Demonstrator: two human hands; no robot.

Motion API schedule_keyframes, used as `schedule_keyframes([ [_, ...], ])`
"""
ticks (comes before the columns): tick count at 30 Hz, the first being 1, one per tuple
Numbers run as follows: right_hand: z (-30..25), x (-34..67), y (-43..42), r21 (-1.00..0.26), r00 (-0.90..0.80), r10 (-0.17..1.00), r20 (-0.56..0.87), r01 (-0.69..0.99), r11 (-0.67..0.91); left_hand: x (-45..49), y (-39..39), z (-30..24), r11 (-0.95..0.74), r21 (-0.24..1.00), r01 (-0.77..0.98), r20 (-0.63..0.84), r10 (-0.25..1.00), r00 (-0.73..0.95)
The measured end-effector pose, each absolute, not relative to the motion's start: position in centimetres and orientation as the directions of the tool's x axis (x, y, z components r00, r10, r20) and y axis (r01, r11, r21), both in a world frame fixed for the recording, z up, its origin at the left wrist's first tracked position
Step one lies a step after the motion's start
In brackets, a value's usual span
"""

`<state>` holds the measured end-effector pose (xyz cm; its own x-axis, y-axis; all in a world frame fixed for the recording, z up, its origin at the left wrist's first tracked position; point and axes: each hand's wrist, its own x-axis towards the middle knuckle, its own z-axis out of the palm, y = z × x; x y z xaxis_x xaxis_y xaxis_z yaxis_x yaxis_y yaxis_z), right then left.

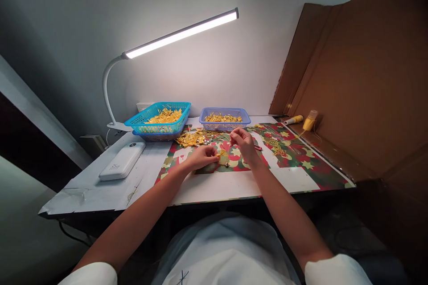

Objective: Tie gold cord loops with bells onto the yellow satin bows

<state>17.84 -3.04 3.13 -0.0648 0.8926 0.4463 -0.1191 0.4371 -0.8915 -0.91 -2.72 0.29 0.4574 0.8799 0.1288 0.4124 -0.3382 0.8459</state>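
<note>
My left hand (203, 156) rests on the patterned paper (294, 160) with its fingers pinched on a small yellow bow (221, 154). Just below the bow a small metal bell (226, 164) lies or hangs; I cannot tell which. My right hand (243, 140) is raised slightly to the right of the bow, fingers pinched together on something too thin to make out. A loose pile of yellow bows (191, 138) with a few small bells lies on the paper just beyond my hands.
A turquoise basket (157, 121) and a blue basket (224, 119), both holding yellow pieces, stand at the back. A white power bank (122, 161) lies left. A lit desk lamp (182, 33) arches overhead. Yellow thread spools (309, 121) sit by a cardboard wall (361, 80) on the right.
</note>
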Motion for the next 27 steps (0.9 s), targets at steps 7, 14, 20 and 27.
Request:
schedule_keyframes([
  [7, 2.7, 17.2, -3.2, -0.777, -0.2, 0.807, 0.556, 0.22, 0.59, -1.0, -2.3, 0.7, -0.201, 0.965, 0.167, 0.149, 0.948, 0.283],
  [14, 2.0, 17.0, -2.8, -0.864, -0.251, 0.872, 0.42, 0.181, 0.469, -1.2, -2.4, 1.0, -0.222, 0.956, 0.192, 0.163, 0.945, 0.282],
  [20, 1.1, 16.5, -2.3, -0.906, -0.202, 0.9, 0.386, 0.102, 0.411, -1.1, -2.3, 0.9, -0.374, 0.906, 0.198, 0.315, 0.908, 0.274],
  [27, 0.7, 16.4, -2.0, -0.886, -0.199, 0.884, 0.423, 0.114, 0.449, -1.3, -2.3, 1.1, -0.596, 0.679, 0.429, 0.507, 0.803, 0.313],
])
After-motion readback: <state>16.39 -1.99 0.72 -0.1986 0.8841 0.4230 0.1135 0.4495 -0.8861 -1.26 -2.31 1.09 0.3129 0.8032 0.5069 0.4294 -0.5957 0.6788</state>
